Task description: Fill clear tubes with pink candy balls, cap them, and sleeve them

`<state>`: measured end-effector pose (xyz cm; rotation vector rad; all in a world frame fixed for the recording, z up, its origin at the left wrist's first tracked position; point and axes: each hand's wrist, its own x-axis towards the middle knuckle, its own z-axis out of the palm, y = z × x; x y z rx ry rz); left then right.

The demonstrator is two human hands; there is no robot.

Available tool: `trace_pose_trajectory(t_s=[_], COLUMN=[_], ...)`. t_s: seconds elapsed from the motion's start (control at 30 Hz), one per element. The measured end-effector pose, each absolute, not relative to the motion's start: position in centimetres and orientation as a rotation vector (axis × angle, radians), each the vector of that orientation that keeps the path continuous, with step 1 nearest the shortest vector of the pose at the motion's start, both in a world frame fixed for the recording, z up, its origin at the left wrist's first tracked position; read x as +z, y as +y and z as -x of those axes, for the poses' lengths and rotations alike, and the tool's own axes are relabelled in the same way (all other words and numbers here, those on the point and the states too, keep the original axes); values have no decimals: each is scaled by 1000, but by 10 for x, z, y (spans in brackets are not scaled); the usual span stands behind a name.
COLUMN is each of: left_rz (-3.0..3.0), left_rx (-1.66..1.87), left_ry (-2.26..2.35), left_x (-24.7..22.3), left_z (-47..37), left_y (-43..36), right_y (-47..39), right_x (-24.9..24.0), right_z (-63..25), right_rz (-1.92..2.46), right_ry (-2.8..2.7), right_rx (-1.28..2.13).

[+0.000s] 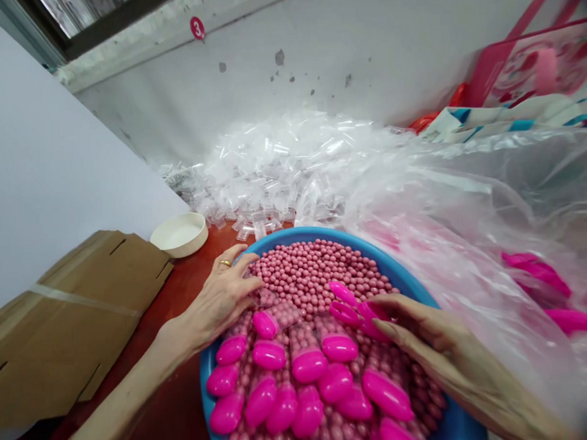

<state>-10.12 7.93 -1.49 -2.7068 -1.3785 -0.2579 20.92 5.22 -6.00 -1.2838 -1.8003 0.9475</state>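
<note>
Basin, blue plastic (318, 232), round, standing on a red-brown tabletop (180, 294); contents: loose pink beads (309, 264), bare toward the far side, and a cluster of bead-filled clear tubes with magenta caps (308, 366) lying on the beads at the near side. Right hand (437, 343), over the right part of the basin: thumb and fingers drawn together on a few glossy magenta cap pieces (345, 313), which jut leftward above the beads. Left hand (226, 296), gold ring on one finger, at the left far rim: fingers bent and partly spread, tips down at the beads; whether they grip a tube there cannot be told. Beyond the basin, a heap of clear plastic tubes (291, 162); at left, a shallow white dish (178, 237) and flattened brown cardboard (80, 317); at right, a clear plastic bag (447, 214) beside magenta pieces. Handling note, by judgement: a light pinch should suit the slick cap pieces, one worked free at a time; any open tube is best kept mouth up, low over the basin, so that stray beads drop back inside.
</note>
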Motion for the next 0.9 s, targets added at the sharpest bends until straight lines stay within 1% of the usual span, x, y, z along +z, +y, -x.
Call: trace_pose_trajectory(t_s=[0.1, 0.23, 0.33, 0.5, 0.63, 0.73, 0.9], left_rz=[2797, 2956, 3071, 3147, 3186, 3259, 3044], left_rx=[-293, -478, -717, -1149, -1275, -1452, -1962], left_ry=[-1325, -1326, -1535, -2055, -2256, -2373, -2721], left_x=[-12, -2, 7, 21, 24, 22, 20], left_z=[94, 84, 68, 40, 30, 26, 15], left_y=[83, 87, 86, 77, 65, 57, 47], right_y=[52, 53, 52, 48, 48, 50, 48], right_x=[-61, -57, -50, -44, -37, -29, -19], right_z=[-210, -208, -202, -189, -182, -176, -165], right_rz=[1253, 1211, 1154, 1031, 963, 926, 907], right_ry=[-1758, -1667, -1547, -1321, -1163, -1106, -1390], right_rx=[1056, 1186, 1274, 1372, 1286, 1186, 735])
